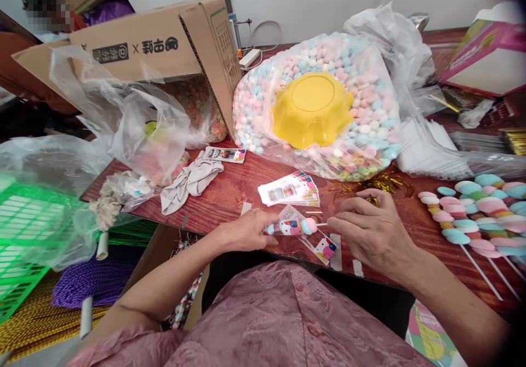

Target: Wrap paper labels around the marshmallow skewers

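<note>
My left hand (246,230) grips a small clear printed bag (290,227) near the table's front edge. From the bag's right end sticks out a marshmallow skewer (309,225), pink and pale blue, its white stick pointing right. At the tip of that stick are the fingertips of my right hand (376,233), which appear closed on it. Beneath the held bag lies another printed bag (325,248), flat on the wood. A fanned stack of printed bags (290,189) rests just beyond my hands.
A large bag of pastel marshmallows (255,109) with a yellow bowl (312,107) upside down on it stands behind. Finished marshmallow skewers (489,208) lie at right. At left are a cardboard box (135,41), grey gloves (191,181) and a green basket (24,235). Another person sits far left.
</note>
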### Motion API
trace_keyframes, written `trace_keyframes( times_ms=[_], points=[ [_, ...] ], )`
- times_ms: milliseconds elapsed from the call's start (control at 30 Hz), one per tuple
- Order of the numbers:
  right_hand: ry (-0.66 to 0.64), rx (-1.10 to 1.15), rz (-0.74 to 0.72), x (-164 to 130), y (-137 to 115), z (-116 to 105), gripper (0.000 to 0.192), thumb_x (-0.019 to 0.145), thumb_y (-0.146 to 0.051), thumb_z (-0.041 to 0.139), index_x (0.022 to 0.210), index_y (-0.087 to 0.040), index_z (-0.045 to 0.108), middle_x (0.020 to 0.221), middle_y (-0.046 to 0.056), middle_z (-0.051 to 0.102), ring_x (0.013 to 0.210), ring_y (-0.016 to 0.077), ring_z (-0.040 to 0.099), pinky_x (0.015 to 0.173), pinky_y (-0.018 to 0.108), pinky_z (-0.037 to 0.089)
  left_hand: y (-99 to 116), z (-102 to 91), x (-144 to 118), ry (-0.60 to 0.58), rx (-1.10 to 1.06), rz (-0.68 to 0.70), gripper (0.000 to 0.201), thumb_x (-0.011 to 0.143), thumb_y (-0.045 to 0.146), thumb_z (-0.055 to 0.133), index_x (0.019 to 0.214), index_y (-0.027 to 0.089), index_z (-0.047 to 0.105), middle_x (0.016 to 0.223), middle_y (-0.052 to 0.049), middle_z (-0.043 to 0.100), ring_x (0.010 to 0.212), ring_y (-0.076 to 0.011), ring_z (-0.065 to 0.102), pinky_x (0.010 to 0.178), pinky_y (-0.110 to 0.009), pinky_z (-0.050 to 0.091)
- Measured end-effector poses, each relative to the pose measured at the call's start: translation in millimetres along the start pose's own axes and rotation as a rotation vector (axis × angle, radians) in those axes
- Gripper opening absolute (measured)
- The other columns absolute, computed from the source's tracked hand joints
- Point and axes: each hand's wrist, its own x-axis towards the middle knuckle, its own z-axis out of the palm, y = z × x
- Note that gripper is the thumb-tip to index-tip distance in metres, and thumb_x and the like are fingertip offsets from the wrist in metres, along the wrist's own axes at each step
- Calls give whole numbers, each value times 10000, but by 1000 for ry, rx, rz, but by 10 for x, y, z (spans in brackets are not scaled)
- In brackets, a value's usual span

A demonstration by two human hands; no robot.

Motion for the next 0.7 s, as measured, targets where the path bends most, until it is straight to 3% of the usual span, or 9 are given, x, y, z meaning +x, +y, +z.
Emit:
trace_keyframes(
  times_ms=[100,400,467,567,700],
  points=[
    [23,-11,0,-33,16,-45,218,909,-97,496,931,-255,645,770,-16,700,840,188,594,925,468,313,-31,-15,-24,-88,-213,-7,227,788,230,690,1007,171,697,858,22,692,763,-134,611,735,-215,456],
    [67,24,-74,74,-180,2,192,936,-140,501,1008,-256,637,811,-14,718,828,186,596,934,476,304,-23,92,67,-193,-495,-66,282,735,316,759,909,126,646,714,42,540,641,-99,459,589,-205,376],
    [43,48,-67,70,-186,33,191,924,-138,498,996,-242,640,785,-1,702,807,193,585,921,475,303,-18,95,68,-174,-472,-56,333,722,352,784,924,123,650,708,45,537,641,-99,458,576,-202,364],
    [-35,82,-1,50,-191,74,230,881,-95,468,975,-217,640,691,5,641,736,184,535,879,448,310,4,86,46,-100,-345,-25,342,776,345,746,1048,152,670,854,14,643,756,-135,565,663,-219,424],
    [-162,184,60,56,-220,53,250,869,-65,435,945,-194,635,720,18,604,684,158,482,804,374,312,27,116,13,53,-28,-56,308,873,366,645,1124,188,648,1015,-32,703,911,-190,643,791,-274,470]
  ],
)
